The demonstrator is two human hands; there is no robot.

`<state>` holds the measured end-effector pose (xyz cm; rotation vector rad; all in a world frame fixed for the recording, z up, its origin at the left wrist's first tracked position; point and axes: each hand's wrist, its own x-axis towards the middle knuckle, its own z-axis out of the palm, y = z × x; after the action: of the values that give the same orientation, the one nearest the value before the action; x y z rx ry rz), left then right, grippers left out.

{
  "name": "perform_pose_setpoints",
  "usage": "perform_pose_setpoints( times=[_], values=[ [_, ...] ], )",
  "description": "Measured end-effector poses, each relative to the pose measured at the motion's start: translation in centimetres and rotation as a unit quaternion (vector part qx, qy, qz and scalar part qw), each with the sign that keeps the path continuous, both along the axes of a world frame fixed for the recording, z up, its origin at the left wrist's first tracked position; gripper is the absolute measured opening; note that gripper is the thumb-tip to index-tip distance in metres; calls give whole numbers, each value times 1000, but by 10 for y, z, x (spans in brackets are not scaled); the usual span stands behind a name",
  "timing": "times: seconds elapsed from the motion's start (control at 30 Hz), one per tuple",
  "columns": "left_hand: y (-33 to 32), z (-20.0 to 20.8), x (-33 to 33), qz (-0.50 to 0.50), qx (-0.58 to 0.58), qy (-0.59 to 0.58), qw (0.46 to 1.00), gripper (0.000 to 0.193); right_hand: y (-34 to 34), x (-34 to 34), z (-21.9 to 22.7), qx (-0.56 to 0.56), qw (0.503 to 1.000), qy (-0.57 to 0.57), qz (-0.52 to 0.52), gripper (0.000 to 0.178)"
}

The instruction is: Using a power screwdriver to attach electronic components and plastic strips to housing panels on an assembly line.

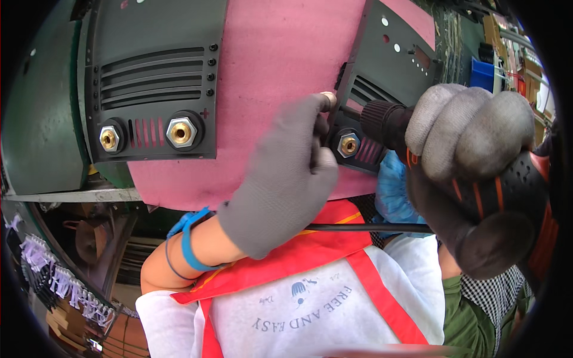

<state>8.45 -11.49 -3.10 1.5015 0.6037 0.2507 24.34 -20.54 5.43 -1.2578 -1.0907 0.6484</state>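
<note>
My left hand (277,173), in a grey glove with bare fingertips, is closed at the left edge of a black slotted panel (388,65); its inner fingers are partly hidden. A brass-centred connector with a hex nut (348,145) sits in that panel's lower part. My right hand (471,131), also gloved, is wrapped round a black and orange power screwdriver (388,122). Its ribbed nose points left across the panel, and its tip is hard to make out. A similar black panel (152,48) with two brass connectors lies to the left.
Both panels lie on a pink mat (280,65). A dark green panel (45,113) stands at far left. Below the mat's front edge a black cable (370,227) crosses before my red apron (334,230). A blue bin (481,74) is at the far right.
</note>
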Motion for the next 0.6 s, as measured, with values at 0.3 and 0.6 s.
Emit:
perform_pose_setpoints(
  times=[0.3, 0.6],
  values=[
    [32, 13, 4, 82, -368, -22, 926, 40, -5, -4, -12, 66, 997, 31, -30, 41],
    [30, 2, 19, 91, -402, -61, 909, 59, -23, 1, 7, 102, 992, 60, -42, 39]
  ],
)
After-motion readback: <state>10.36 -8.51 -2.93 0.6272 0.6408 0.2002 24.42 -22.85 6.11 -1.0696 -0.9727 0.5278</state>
